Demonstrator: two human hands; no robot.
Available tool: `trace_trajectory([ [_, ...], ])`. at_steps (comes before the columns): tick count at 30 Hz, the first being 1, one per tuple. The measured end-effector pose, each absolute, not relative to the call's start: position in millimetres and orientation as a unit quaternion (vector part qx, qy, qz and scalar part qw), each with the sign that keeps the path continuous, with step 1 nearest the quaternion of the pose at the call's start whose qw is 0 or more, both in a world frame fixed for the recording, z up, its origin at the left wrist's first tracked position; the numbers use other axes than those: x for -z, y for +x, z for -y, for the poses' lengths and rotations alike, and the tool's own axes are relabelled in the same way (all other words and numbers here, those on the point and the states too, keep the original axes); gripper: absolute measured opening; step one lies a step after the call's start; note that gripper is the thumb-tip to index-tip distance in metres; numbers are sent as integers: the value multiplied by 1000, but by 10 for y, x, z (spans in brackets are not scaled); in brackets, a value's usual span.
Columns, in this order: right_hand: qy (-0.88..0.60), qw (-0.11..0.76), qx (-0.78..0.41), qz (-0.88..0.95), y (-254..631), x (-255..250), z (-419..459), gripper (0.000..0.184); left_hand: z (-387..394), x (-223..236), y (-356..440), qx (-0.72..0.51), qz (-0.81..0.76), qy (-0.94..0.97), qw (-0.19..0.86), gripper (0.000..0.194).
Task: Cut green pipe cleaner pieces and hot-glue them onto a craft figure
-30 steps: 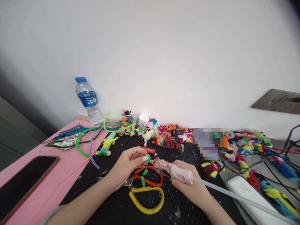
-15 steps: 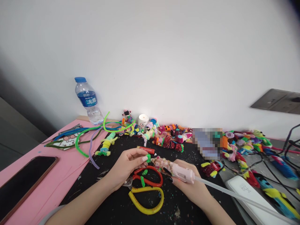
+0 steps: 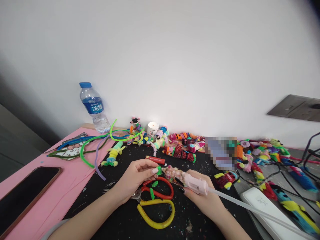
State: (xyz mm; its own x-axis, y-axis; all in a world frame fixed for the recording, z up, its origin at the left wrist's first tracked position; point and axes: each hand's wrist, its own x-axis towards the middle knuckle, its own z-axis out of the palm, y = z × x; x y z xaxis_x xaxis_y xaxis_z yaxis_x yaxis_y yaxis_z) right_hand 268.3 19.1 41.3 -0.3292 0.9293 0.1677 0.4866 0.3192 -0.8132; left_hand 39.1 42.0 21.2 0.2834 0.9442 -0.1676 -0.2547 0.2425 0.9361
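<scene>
Between the thumb and fingers of my left hand (image 3: 138,176) is a small green fuzzy pipe cleaner piece (image 3: 159,170). My right hand (image 3: 200,193) is wrapped round a pale pink hot glue gun (image 3: 193,183), its front end crusted with coloured fuzz. A long translucent glue stick (image 3: 237,201) runs out of its back toward the lower right. The nozzle tip points left, at or very close to the green piece; whether they touch I cannot tell. Below my hands lie scissors with one red and one yellow handle (image 3: 155,224). Two short green pipe cleaner bits (image 3: 152,193) rest on the red handle.
A red lighter (image 3: 157,160) lies just beyond my left hand. Several pipe cleaner figures (image 3: 178,152) line the wall, with a white candle (image 3: 152,129) among them. At left are a water bottle (image 3: 93,105) and a phone (image 3: 27,196); at right, a white power bank (image 3: 265,210) and cables.
Both hands stay almost in place. The green piece has turned or shifted slightly in my left fingers, and the glue gun has moved by a very small amount.
</scene>
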Motion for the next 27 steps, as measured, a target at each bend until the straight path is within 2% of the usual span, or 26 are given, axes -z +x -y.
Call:
trace_trajectory([
  [5, -483, 318, -302, 757, 2693, -403, -182, 23, -416, -208, 392, -440, -404, 429, 678, 14],
  [13, -491, 358, -214, 765, 2685, -418, -173, 20, -418, -232, 395, -444, -411, 420, 676, 16],
  [27, -506, 345, -207, 763, 2703, -376, -173, 18, -423, -219, 396, -445, -405, 422, 678, 15],
])
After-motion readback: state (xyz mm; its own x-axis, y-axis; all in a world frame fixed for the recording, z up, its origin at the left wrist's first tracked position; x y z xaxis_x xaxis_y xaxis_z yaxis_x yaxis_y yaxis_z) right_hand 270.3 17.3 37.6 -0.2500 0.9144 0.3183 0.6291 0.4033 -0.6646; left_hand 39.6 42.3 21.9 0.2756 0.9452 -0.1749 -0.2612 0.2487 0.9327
